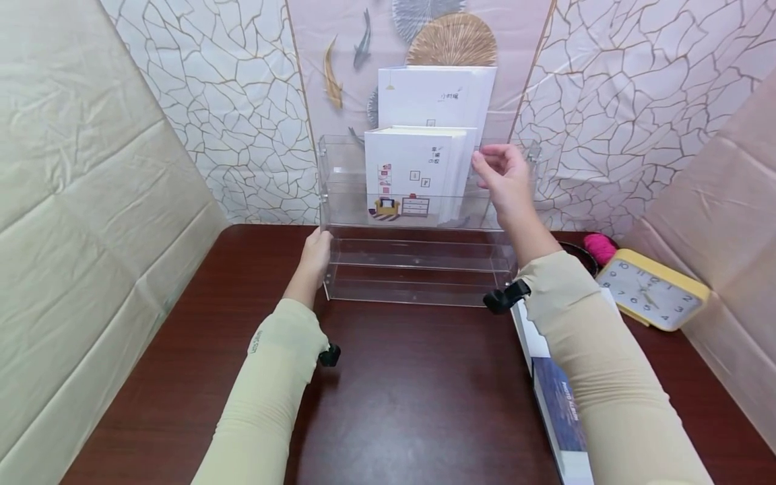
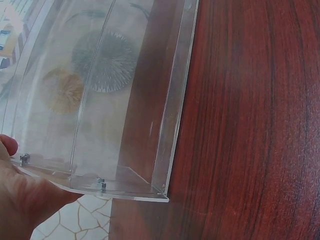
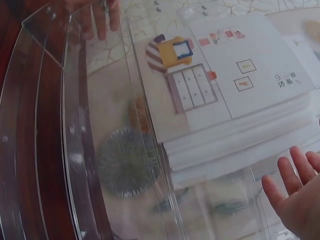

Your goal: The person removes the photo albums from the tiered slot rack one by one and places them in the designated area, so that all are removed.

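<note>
While the left grip is clamped on the rack, I'd gently square the books inside it with the empty, loose-fingered right grip.

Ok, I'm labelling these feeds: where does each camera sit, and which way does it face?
Head: on the person's head, facing forward and down at the clear rack; both sleeves, left grip and right grip show.
Left wrist: on that wrist, facing the rack's side and the tabletop; part of the left grip shows.
Right wrist: on that wrist, facing the front book; the right grip shows at the right, left fingers at the top.
Shared by head and right wrist: the front book's cover.
</note>
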The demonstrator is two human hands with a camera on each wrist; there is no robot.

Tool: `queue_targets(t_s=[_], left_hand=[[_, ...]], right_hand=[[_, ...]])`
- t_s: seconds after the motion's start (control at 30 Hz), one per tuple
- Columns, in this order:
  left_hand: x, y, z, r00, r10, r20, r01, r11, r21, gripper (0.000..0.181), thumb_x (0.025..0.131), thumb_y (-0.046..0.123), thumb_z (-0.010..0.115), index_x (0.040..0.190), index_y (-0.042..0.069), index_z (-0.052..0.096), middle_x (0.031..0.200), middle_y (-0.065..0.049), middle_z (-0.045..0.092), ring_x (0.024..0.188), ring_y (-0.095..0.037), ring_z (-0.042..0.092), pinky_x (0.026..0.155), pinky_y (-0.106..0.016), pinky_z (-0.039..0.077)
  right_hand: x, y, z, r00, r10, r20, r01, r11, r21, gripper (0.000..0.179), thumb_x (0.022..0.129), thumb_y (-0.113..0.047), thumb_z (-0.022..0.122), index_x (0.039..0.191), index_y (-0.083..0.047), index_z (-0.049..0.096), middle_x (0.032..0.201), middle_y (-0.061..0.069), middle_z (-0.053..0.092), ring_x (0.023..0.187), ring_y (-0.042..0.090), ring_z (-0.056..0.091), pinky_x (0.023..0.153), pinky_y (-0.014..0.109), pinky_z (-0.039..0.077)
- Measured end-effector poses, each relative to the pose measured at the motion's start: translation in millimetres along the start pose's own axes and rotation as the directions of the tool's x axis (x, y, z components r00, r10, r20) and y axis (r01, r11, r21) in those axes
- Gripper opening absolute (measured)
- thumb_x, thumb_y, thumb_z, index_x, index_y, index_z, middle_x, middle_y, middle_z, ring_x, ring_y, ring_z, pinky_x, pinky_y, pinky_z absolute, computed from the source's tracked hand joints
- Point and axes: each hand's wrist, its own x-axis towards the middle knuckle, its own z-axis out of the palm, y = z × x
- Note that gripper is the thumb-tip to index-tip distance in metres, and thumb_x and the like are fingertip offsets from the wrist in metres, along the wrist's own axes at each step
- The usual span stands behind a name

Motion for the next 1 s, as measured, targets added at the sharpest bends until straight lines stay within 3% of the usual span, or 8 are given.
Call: queue_targets(t_s=[0.17, 0.37, 0.57, 0.77, 0.93, 1.0], left_hand=[[1.3, -0.9, -0.1, 1.0, 0.001, -0.002, -0.001, 1.0, 0.009, 0.049, 0.089, 0.012, 0.035, 0.135, 0.002, 0.046, 0.13, -0.022, 0.048, 0.116, -0.035, 0.043, 0.1, -0.05, 0.033], [0.3, -1.0, 0.2, 1.0, -0.015, 0.007, 0.015, 1.0, -0.016, 0.047, 0.09, 0.012, 0.034, 0.134, 0.0, 0.046, 0.129, -0.024, 0.048, 0.117, -0.038, 0.042, 0.1, -0.051, 0.032], [0.7, -0.5, -0.3, 1.0, -0.003, -0.001, 0.003, 1.0, 0.008, 0.046, 0.09, 0.012, 0.033, 0.133, 0.001, 0.048, 0.127, -0.023, 0.05, 0.109, -0.03, 0.047, 0.097, -0.046, 0.037], [0.5, -1.0, -0.4, 1.0, 0.002, -0.005, -0.002, 1.0, 0.009, 0.045, 0.09, 0.012, 0.034, 0.13, 0.0, 0.049, 0.125, -0.024, 0.051, 0.108, -0.033, 0.048, 0.093, -0.045, 0.039], [0.0, -0.6, -0.2, 1.0, 0.003, -0.004, -0.003, 1.0, 0.01, 0.043, 0.091, 0.013, 0.033, 0.128, -0.001, 0.049, 0.121, -0.023, 0.051, 0.107, -0.036, 0.047, 0.091, -0.047, 0.04], [0.0, -0.5, -0.1, 1.0, 0.005, 0.002, -0.005, 1.0, 0.003, 0.043, 0.091, 0.013, 0.033, 0.128, -0.002, 0.049, 0.121, -0.024, 0.051, 0.109, -0.038, 0.046, 0.093, -0.049, 0.038]], right_hand=[[-0.9, 2, 8, 1.0, 0.004, -0.022, -0.005, 1.0, -0.029, 0.03, 0.083, -0.009, 0.069, 0.108, -0.002, 0.054, 0.096, 0.003, 0.054, 0.085, 0.012, 0.052, 0.07, 0.021, 0.046], [-0.6, 6, 15, 0.999, -0.008, -0.042, 0.0, 0.984, -0.178, 0.037, 0.081, -0.015, 0.073, 0.108, 0.0, 0.054, 0.097, 0.003, 0.052, 0.084, 0.01, 0.051, 0.075, 0.022, 0.044], [0.7, 13, 19, 1.0, -0.01, -0.014, 0.006, 0.961, -0.275, 0.046, 0.078, -0.023, 0.076, 0.109, -0.005, 0.046, 0.098, 0.002, 0.053, 0.083, 0.012, 0.05, 0.076, 0.025, 0.043], [-1.0, 20, 22, 0.999, 0.031, 0.026, -0.018, 0.92, -0.392, 0.066, 0.075, -0.027, 0.079, 0.119, -0.006, 0.035, 0.101, 0.007, 0.053, 0.086, 0.018, 0.053, 0.077, 0.028, 0.046], [-3.7, 21, 25, 0.999, 0.005, 0.041, 0.017, 0.851, -0.525, 0.065, 0.073, -0.026, 0.08, 0.117, -0.002, 0.039, 0.103, 0.01, 0.052, 0.093, 0.022, 0.049, 0.082, 0.032, 0.042], [-4.5, 22, 27, 0.999, -0.014, 0.035, 0.031, 0.837, -0.547, 0.063, 0.073, -0.024, 0.08, 0.116, -0.001, 0.039, 0.102, 0.011, 0.053, 0.093, 0.023, 0.049, 0.082, 0.033, 0.041]])
